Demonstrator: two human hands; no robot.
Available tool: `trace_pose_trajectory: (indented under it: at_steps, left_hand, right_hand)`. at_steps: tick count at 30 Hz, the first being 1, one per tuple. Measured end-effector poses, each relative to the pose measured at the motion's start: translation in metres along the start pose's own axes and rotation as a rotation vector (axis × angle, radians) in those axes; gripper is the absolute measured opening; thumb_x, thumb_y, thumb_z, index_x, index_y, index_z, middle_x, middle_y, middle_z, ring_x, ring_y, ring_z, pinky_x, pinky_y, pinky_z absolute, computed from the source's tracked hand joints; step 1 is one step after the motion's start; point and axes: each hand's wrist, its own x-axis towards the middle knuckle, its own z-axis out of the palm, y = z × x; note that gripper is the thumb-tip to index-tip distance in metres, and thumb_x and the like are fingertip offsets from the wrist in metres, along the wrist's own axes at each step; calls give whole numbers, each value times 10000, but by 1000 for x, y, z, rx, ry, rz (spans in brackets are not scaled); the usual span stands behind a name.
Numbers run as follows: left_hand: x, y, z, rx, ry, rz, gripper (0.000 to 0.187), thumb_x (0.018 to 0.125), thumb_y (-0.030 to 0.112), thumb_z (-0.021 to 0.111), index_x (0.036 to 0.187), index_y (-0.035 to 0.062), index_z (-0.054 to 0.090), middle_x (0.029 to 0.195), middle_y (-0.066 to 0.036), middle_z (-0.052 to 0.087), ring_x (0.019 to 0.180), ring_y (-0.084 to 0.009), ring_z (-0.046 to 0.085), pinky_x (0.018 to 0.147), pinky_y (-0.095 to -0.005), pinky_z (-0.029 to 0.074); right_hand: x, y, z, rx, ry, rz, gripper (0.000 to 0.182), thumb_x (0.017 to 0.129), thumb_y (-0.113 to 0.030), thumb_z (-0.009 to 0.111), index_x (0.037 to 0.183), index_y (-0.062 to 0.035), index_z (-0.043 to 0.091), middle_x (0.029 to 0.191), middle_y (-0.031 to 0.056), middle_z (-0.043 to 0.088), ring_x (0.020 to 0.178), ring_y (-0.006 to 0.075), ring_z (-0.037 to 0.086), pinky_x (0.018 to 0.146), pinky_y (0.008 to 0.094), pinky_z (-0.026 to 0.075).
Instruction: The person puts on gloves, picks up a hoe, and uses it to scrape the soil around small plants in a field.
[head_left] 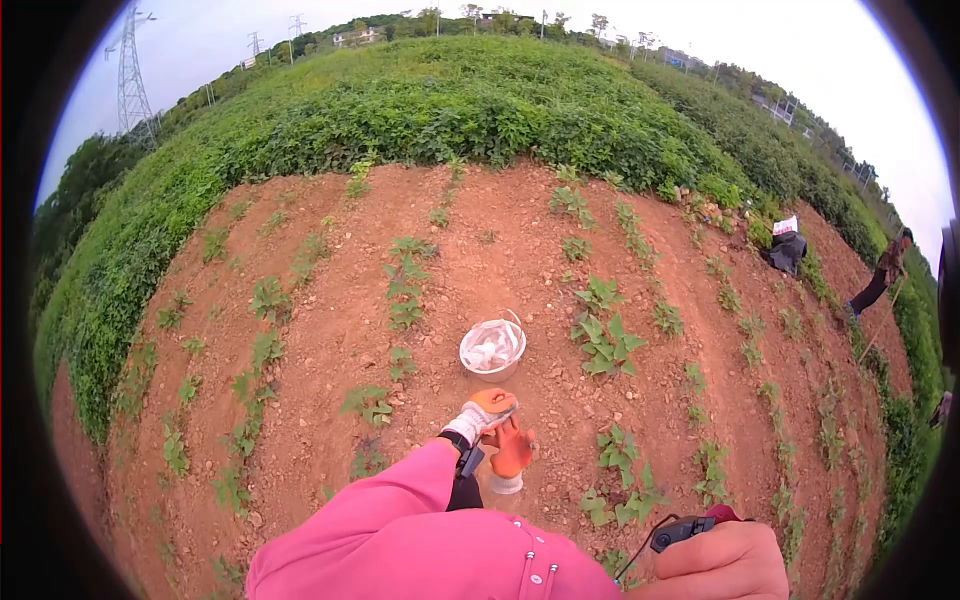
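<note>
My left hand [490, 405], in an orange-and-white work glove, is closed on a second orange glove [513, 450] that hangs below it with its pale cuff downward. A black strap and small device [470, 460] sit on that wrist, below a pink sleeve. Close to the camera at the lower right is my bare right hand [725, 565], fingers curled. Against it lies a black device [682, 532] with a thin cable; whether the fingers grip anything is hidden. Just beyond the left hand, a white bucket [493, 370] with a plastic bag [494, 345] inside stands on the soil.
Rows of young leafy plants [608, 345] run along the reddish soil on both sides. Dense green vines [480, 110] border the far edge. At the right stand a black bag [788, 252] and a person [885, 270] with a long-handled tool.
</note>
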Motion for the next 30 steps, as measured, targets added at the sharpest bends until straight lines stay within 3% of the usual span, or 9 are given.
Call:
trace_pose_trajectory:
  at_steps: [4,7,9,19,23,25,27,29,30]
  left_hand:
    - [-6,9,4,85,-15,-17,396,721,382,603,903,30,600,814,-83,619,758,-162,571,699,-274,445]
    - [-6,8,5,108,-28,-6,412,720,401,598,902,31,596,810,-95,617,751,-172,573,693,-276,445]
    - [-4,5,5,149,-42,25,421,717,410,597,901,31,594,809,-101,616,748,-176,573,692,-277,445]
    - [-2,-3,6,137,-42,27,381,733,361,603,908,23,594,801,-75,616,739,-145,564,671,-270,450]
    - [0,-3,6,150,-37,10,378,737,356,602,907,18,594,792,-69,615,732,-134,560,667,-265,450]
    - [-10,6,7,106,3,45,396,715,387,608,886,30,595,772,-86,613,710,-169,570,662,-277,450]
    - [-13,15,4,73,-26,-44,364,725,339,622,901,22,596,787,-60,615,729,-121,554,664,-259,450]
    - [-12,13,0,109,-10,-6,350,720,324,635,899,25,598,783,-50,612,726,-112,548,656,-255,450]
    - [-9,9,1,88,-20,-8,346,721,319,636,900,26,597,783,-45,611,724,-108,544,655,-252,449]
  right_hand:
    - [-2,15,-4,39,-81,-158,128,697,-106,569,810,-46,574,830,128,625,455,126,490,432,234,350]
    - [-8,19,6,13,77,36,192,672,-115,584,856,-60,578,876,106,615,463,116,481,433,223,336]
    - [-8,24,3,-139,-277,7,277,658,-120,589,932,-83,572,868,80,606,451,99,444,441,210,323]
    - [-14,22,27,-148,-316,-79,342,700,-100,565,1040,-138,547,900,35,574,537,80,430,459,201,317]
    - [3,18,31,-66,-186,-33,292,732,-57,535,1019,-104,561,877,43,594,518,90,444,465,208,331]
    - [-2,18,35,-113,-140,-100,283,735,-51,531,1012,-95,565,872,47,598,514,92,448,464,210,332]
    - [-9,21,35,-201,-78,-165,273,737,-45,527,1004,-86,569,866,51,602,511,94,451,463,211,333]
    - [-11,25,33,-256,-22,-221,264,740,-38,523,996,-77,574,860,54,606,507,97,455,462,213,335]
    - [-9,34,30,-282,-24,-361,236,731,-38,535,960,-49,588,847,66,615,492,99,465,451,214,330]
